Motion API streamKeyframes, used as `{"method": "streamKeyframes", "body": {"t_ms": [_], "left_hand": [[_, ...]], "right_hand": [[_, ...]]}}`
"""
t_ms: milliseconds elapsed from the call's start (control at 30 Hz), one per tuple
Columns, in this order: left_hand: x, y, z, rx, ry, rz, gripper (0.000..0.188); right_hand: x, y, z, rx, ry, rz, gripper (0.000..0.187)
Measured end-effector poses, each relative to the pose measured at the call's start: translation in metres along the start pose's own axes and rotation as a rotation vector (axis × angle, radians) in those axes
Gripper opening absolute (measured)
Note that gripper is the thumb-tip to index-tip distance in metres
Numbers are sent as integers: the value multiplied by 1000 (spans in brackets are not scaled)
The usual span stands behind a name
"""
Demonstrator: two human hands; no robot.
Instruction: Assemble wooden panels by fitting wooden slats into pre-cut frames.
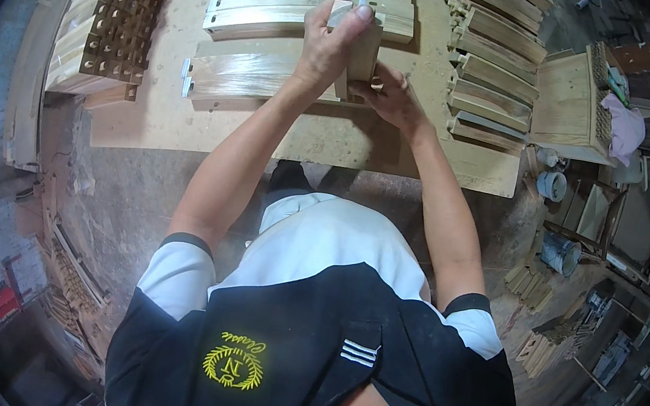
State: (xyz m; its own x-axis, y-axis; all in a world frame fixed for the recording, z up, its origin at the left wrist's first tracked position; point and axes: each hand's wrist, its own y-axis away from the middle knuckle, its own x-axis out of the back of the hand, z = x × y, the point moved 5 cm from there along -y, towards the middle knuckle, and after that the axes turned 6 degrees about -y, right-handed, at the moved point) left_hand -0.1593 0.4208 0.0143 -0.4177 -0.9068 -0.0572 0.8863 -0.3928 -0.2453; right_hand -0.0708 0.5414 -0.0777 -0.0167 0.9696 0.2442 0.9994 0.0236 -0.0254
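Both my hands are over a wooden worktable [299, 146]. My left hand [324, 51] is closed around the upper part of a short wooden piece [365, 56], its thumb across the top. My right hand [396, 101] grips the lower end of the same piece from the right, some of its fingers hidden behind it. Beneath and left of the hands lies a pale wooden board [234, 80] with a whitish left end. Farther back is a set of boards [260, 10] lying side by side, with dark slots near the ends.
On the left stands a tall stack of wooden pieces with holes in their ends [122, 28]. Wooden rails [494, 69] lie in a row along the right, beside a wooden box [564, 103] with a pink cloth [622, 127]. Buckets [553, 186] and wood offcuts [544, 347] are on the floor.
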Motion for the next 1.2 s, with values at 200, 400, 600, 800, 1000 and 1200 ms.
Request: {"method": "streamKeyframes", "body": {"t_ms": [200,400,600,800,1000,1200], "left_hand": [[16,0,-1,-101,-102,62,33],[27,30,-4,-201,-319,1,40],[49,53,29,-146,-227,-51,43],[161,90,34,-275,-361,84,90],[497,164,6,327,-682,947,88],[638,169,-28,596,-991,1022,98]], "right_hand": [[-2,-24,-10,240,260,-78,27],[-24,-10,-2,478,368,-45,36],[-49,10,-8,550,597,82,40],[-91,48,-57,115,586,463,38],[-132,128,-65,-134,391,659,32],[-264,27,-99,-90,150,344,30]]}}
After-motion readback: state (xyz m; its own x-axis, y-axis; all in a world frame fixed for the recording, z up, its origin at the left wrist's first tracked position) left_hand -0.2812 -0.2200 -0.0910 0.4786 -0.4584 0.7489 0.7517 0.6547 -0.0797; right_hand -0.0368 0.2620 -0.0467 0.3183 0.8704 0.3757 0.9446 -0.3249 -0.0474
